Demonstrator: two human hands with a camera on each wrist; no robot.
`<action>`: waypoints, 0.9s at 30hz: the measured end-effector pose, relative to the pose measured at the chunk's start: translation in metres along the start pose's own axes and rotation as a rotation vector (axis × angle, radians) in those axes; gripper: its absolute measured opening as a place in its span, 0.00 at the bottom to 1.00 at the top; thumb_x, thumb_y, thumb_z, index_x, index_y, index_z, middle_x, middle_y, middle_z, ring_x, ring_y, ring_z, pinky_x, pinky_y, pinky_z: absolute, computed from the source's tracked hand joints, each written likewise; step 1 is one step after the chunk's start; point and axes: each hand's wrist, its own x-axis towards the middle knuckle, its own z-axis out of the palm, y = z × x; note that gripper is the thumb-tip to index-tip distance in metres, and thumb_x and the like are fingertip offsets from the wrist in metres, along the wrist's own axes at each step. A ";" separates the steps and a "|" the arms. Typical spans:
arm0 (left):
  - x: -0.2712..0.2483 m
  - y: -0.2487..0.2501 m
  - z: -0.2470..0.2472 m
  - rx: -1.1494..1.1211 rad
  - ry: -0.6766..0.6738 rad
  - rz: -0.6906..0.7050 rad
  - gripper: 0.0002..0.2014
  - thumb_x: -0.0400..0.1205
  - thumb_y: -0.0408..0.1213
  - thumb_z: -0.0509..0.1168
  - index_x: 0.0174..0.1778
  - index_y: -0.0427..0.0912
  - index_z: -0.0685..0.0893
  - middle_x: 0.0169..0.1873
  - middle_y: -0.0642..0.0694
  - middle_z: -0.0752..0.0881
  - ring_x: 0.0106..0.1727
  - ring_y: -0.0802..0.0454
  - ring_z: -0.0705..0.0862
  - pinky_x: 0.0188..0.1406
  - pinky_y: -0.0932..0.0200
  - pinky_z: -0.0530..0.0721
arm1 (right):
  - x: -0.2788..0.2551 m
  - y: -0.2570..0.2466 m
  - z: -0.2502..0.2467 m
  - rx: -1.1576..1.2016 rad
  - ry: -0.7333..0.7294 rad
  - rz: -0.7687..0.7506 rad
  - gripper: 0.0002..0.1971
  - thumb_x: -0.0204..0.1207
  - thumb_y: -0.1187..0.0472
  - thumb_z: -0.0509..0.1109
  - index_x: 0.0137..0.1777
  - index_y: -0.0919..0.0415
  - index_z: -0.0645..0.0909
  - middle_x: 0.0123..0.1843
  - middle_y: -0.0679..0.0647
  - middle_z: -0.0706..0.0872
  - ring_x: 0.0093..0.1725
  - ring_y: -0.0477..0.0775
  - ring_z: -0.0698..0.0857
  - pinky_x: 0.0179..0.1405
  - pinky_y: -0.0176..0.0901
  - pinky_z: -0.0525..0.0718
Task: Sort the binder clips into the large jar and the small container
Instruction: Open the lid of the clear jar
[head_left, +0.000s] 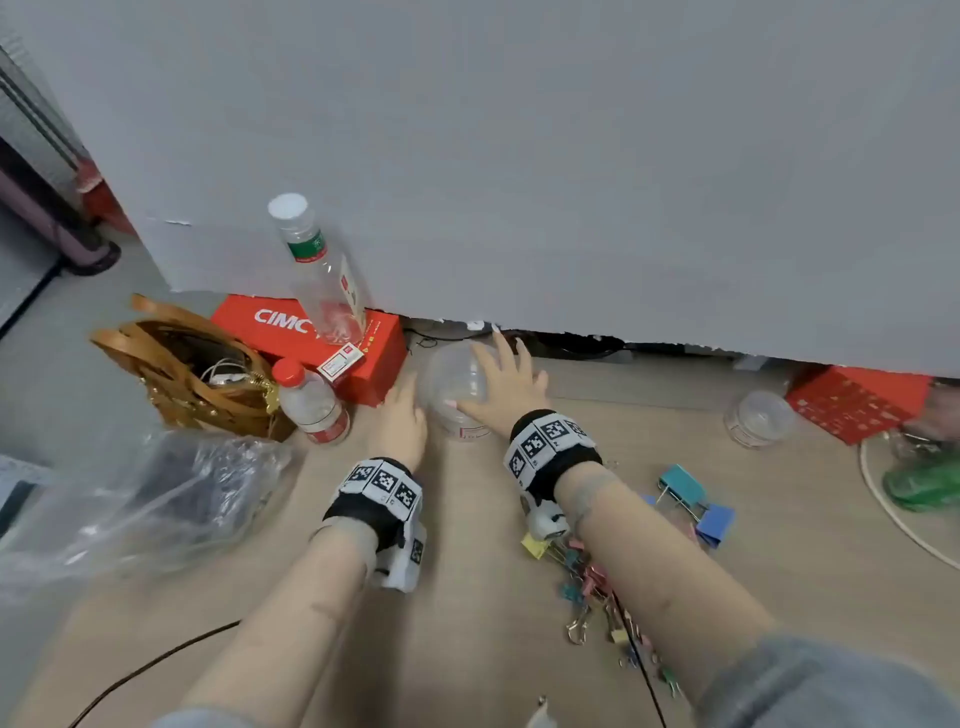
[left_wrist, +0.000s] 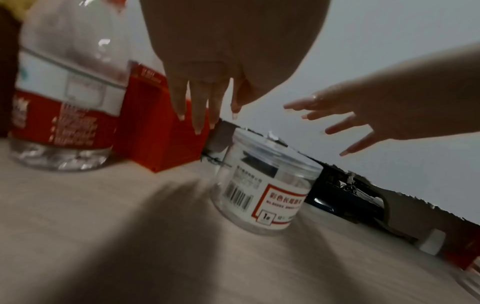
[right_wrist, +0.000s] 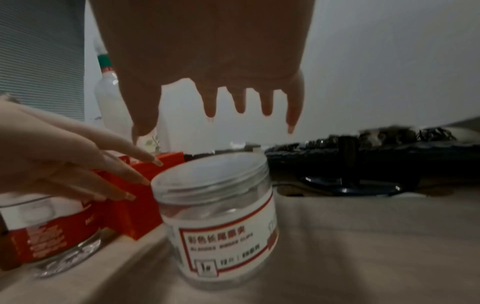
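Head view shows me both hands reaching for the jar (head_left: 457, 387), which stands on the counter (head_left: 467, 571) close to the grey wall, just beside the red box (head_left: 332, 343). My left hand (head_left: 402, 421) is open, fingers straight, at the jar's left side; in the wrist views it does not touch yet. My right hand (head_left: 501, 384) is open too, fingers spread above and behind the lid, and it holds nothing. The lid seems still on the jar, so I judge the step is to take the jar and open it. To do this well, I would close the left hand round the body, low on the label, to keep it steady, and put the right palm flat on the lid before turning. The clips (head_left: 597, 582) lie in a pile under my right forearm, and the small container (head_left: 759, 418) stands well apart to the right. I should lift the arm carefully, not to scatter them.
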 end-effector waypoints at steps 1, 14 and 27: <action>0.001 -0.004 0.003 -0.060 -0.034 -0.077 0.26 0.81 0.26 0.52 0.77 0.41 0.65 0.72 0.35 0.74 0.70 0.37 0.75 0.69 0.50 0.71 | 0.004 -0.002 0.005 0.002 -0.054 0.023 0.45 0.70 0.32 0.64 0.82 0.43 0.47 0.85 0.48 0.38 0.83 0.64 0.39 0.77 0.71 0.55; 0.016 -0.024 0.025 -0.196 -0.089 -0.058 0.27 0.81 0.24 0.51 0.78 0.43 0.64 0.76 0.40 0.71 0.76 0.44 0.71 0.72 0.58 0.67 | 0.038 -0.011 0.051 -0.047 -0.130 0.107 0.50 0.65 0.29 0.65 0.81 0.38 0.40 0.83 0.53 0.29 0.79 0.74 0.29 0.73 0.81 0.54; 0.006 0.001 0.010 -1.012 -0.300 -0.441 0.26 0.77 0.67 0.53 0.65 0.59 0.76 0.68 0.44 0.79 0.66 0.45 0.79 0.62 0.45 0.78 | -0.004 0.012 0.059 1.182 -0.062 0.179 0.44 0.60 0.36 0.69 0.78 0.41 0.60 0.82 0.44 0.61 0.80 0.43 0.61 0.81 0.50 0.59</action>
